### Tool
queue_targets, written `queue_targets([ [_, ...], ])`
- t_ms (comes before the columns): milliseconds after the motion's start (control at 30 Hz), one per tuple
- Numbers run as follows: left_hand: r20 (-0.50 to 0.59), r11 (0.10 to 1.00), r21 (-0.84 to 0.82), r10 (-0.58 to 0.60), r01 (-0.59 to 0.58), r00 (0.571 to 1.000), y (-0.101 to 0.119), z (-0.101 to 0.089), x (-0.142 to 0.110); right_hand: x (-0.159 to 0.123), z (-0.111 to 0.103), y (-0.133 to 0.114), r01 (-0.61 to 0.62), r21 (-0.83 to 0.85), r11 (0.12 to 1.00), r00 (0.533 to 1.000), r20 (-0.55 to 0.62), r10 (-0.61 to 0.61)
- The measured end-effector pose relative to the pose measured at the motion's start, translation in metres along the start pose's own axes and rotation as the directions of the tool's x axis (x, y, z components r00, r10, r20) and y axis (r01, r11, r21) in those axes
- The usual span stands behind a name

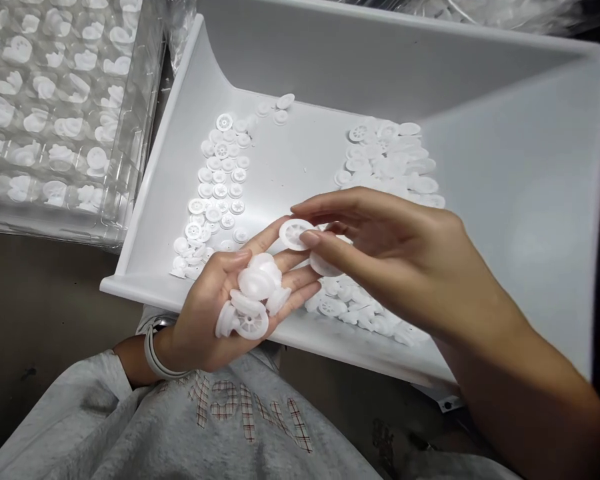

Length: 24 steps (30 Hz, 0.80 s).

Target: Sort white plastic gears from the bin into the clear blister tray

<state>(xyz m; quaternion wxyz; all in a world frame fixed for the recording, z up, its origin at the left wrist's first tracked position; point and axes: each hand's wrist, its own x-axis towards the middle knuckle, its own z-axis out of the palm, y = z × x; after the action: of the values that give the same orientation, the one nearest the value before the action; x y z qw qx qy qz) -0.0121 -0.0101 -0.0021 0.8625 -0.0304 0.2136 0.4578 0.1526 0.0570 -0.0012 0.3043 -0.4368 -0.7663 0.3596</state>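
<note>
My left hand (195, 333) is palm up over the near left edge of the white tray, fingers stretched and slightly curled under a small pile of white plastic discs (259, 279). One disc in the pile shows a spoked, wheel-like face (251, 325). Above its fingertips, my right hand (395, 253) pinches a white spoked plastic disc (294, 235) between thumb and fingers. Another white disc (325, 265) lies just beneath my right thumb, by the left fingers; which hand supports it I cannot tell.
The big white tray (520, 220) has raised walls. Inside, small spoked discs (220, 190) form a left group; larger white pieces (385, 160) are heaped at right, partly behind my right hand. At upper left stands a clear compartment tray (125, 133) with white parts in its pockets.
</note>
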Motion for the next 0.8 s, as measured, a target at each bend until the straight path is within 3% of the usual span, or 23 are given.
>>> queue_targets([
  [133, 0.003, 0.998, 0.032, -0.047, 0.046, 0.999, 0.001, -0.002, -0.001, 0.005, -0.002, 0.007, -0.095, 0.127, 0.987, 0.994, 0.059, 0.089],
  [400, 0.046, 0.996, 0.065, -0.072, 0.068, 0.996, 0.001, -0.005, -0.004, 0.007, -0.009, -0.006, -0.311, 0.143, 0.939, 0.94, 0.192, 0.282],
  [533, 0.043, 0.997, 0.037, -0.068, 0.066, 0.997, 0.001, -0.004, -0.004, 0.008, -0.008, -0.011, -0.358, 0.228, 0.905, 0.912, 0.291, 0.288],
  [633, 0.018, 0.998, 0.014, -0.058, 0.057, 0.998, 0.001, -0.004, -0.004, 0.012, -0.014, -0.009, -0.33, 0.312, 0.891, 0.925, 0.298, 0.238],
  [733, -0.037, 1.0, -0.009, -0.03, 0.03, 0.999, 0.001, -0.004, -0.005, 0.016, -0.043, 0.018, -0.288, 0.127, 0.949, 0.938, 0.237, 0.253],
  [767, -0.055, 1.0, -0.013, -0.018, 0.017, 0.998, 0.002, -0.004, -0.005, 0.015, -0.058, 0.035, -0.274, -0.066, 0.959, 0.947, 0.156, 0.281],
  [800, -0.069, 1.0, -0.014, -0.004, 0.003, 0.998, 0.002, -0.004, -0.005, 0.013, -0.075, 0.056, -0.273, -0.295, 0.916, 0.946, 0.091, 0.311],
])
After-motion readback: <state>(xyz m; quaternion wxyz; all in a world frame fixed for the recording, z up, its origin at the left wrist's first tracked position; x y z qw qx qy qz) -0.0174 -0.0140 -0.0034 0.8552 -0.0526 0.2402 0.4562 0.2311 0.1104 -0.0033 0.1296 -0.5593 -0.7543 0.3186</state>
